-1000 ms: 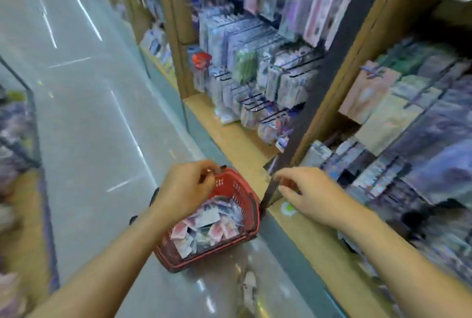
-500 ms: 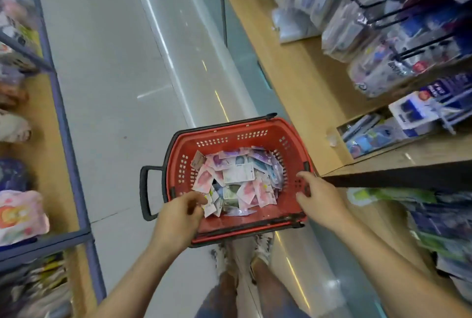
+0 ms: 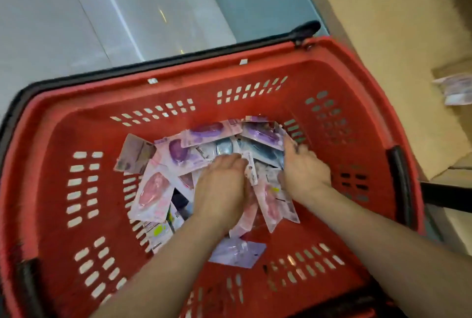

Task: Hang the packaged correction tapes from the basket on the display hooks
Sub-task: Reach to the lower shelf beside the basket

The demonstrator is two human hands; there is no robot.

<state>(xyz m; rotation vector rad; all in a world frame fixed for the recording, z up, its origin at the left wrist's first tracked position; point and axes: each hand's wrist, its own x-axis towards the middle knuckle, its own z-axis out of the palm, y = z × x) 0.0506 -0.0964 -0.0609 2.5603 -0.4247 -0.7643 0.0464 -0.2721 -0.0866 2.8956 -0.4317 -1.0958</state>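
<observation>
Packaged correction tapes [image 3: 178, 154] lie heaped in the red basket [image 3: 255, 82], likely light, slick blister cards best pinched by the stiff hang-hole end; left hand [image 3: 222, 190] and right hand [image 3: 304, 172] dig among them, their grip hidden.

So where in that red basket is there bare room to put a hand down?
Bare red shows between the packets and the left wall of the basket, along the far wall, and in the near right corner beside the purple packet. The middle is crowded: left hand and right hand are both there.
</observation>
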